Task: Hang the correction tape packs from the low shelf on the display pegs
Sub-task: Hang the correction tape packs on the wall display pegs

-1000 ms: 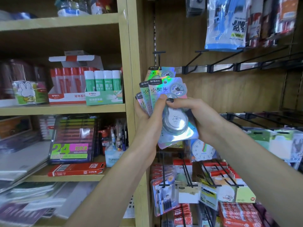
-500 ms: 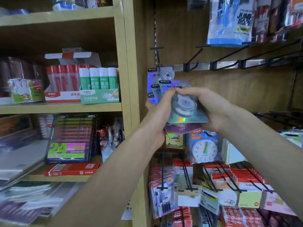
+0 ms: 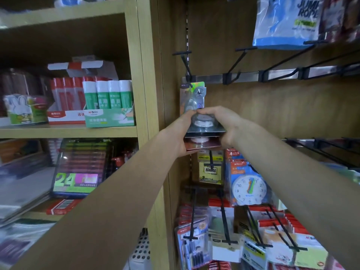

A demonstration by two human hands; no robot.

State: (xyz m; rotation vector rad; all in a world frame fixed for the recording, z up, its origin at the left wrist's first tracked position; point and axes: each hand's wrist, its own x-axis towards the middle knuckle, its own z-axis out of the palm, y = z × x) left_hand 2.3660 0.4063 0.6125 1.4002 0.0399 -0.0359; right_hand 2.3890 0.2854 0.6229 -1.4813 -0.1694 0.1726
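Both arms reach forward and up to the wooden back panel. The left hand [image 3: 182, 133] and right hand [image 3: 224, 123] together hold a stack of tape packs [image 3: 204, 131] tipped almost flat, so that the cards' bottom edges face the camera and their long axes run away from it toward the panel. The left thumb lies along the top pack at 9 o'clock; the right hand's fingers curl over the blister from 3 o'clock; both hands are clamped on the stack. A white toothed tape wheel shows through the top clear blister, and a second one shows in the pack beneath.

Directly at 12 o'clock from the hands, hung packs [image 3: 192, 96] dangle upright on a black peg [image 3: 185, 63], long axes vertical, holographic cards facing outward; the print on them is too blurred to read, save a "20".

At 1 o'clock, a metal rail [image 3: 272, 75] carries further black pegs. At 2 o'clock hangs a blue bag [image 3: 284, 22] lettered "JUMP ROPE". At 6 o'clock hang a yellow card [image 3: 210, 170] and a teaching clock [image 3: 249, 190] numbered 1 to 12. At 9 o'clock, green-labelled glue sticks [image 3: 109, 96] stand in an "M&G" tray; at 8 o'clock, a box [image 3: 78, 168] bears "24".
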